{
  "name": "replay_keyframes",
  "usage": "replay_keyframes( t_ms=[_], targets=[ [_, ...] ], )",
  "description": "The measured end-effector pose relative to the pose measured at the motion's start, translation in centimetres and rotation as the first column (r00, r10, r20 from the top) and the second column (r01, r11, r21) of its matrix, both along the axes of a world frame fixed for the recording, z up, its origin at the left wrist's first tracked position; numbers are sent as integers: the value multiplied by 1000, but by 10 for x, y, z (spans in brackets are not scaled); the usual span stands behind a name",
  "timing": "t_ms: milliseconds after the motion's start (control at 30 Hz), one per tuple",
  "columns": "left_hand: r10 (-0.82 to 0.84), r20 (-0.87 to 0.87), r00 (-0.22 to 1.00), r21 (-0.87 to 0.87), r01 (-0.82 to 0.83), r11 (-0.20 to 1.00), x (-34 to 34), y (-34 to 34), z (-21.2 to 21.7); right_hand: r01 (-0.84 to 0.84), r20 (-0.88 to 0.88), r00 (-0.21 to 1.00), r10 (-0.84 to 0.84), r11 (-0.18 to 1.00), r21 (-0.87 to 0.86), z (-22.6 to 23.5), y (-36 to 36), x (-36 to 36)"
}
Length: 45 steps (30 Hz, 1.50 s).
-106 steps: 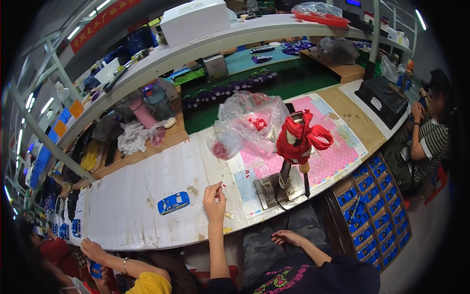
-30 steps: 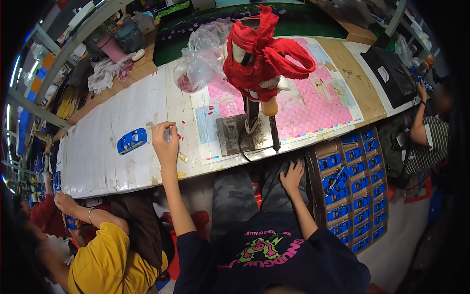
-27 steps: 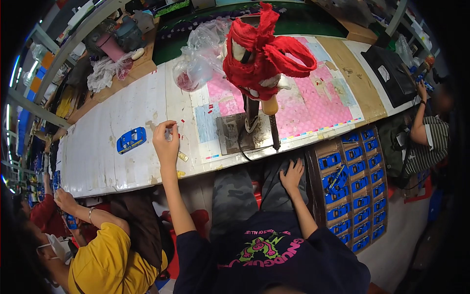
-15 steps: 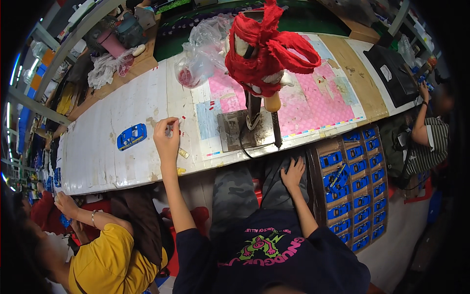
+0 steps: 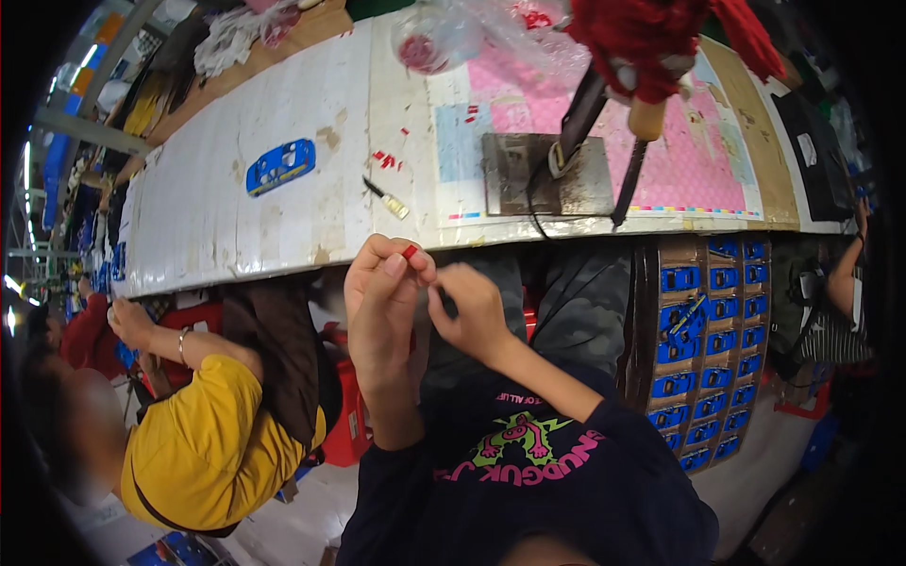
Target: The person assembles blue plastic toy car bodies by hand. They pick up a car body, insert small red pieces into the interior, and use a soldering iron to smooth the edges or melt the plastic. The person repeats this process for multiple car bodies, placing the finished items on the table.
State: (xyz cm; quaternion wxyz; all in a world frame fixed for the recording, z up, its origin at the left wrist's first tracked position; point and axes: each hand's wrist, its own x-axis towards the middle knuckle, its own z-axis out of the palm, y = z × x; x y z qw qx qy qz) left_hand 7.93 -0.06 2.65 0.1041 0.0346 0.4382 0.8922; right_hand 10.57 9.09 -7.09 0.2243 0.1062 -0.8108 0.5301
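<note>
My left hand (image 5: 382, 297) is raised in front of the table's near edge, pinching a small red plastic piece (image 5: 410, 252) between thumb and fingers. My right hand (image 5: 472, 313) meets it at the fingertips, its own fingers closed; whatever they may hold is too small to make out. Beyond them on the white tabletop lie several loose red pieces (image 5: 387, 160) and a small tool with a dark tip and a pale yellow handle (image 5: 386, 199). Farther left rests a blue toy car body (image 5: 280, 168).
A red cloth-wrapped device (image 5: 632, 47) rises over a metal base plate (image 5: 547, 174). At right, a brown tray (image 5: 667, 410) holds rows of blue car bodies. A clear plastic bag (image 5: 444, 40) lies at the back. A co-worker in yellow (image 5: 217, 434) sits at left.
My left hand has drawn back from the tabletop with a red piece. My right hand has left my thigh and joined it. The view has shifted, and the yellow-handled tool now shows fully.
</note>
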Motion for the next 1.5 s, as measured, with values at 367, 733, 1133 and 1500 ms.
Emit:
replay_keyframes(
  t_ms=[367, 733, 1133, 1500],
  targets=[
    [96, -39, 995, 97, -92, 991, 9, -17, -6, 242, -22, 969, -247, 922, 302, 12, -35, -81],
    [155, -160, 975, -207, -187, 960, -7, -25, -30, 132, 167, 980, -107, 981, -145, 32, -17, -59],
    [194, -218, 956, -403, -269, 875, -19, -19, -39, 26, 217, 877, 428, 409, -912, 24, -2, -29],
    [144, -259, 955, -549, -268, 792, -24, -19, -46, 0, 273, 908, 317, 653, -758, 20, 4, -20]
  ],
)
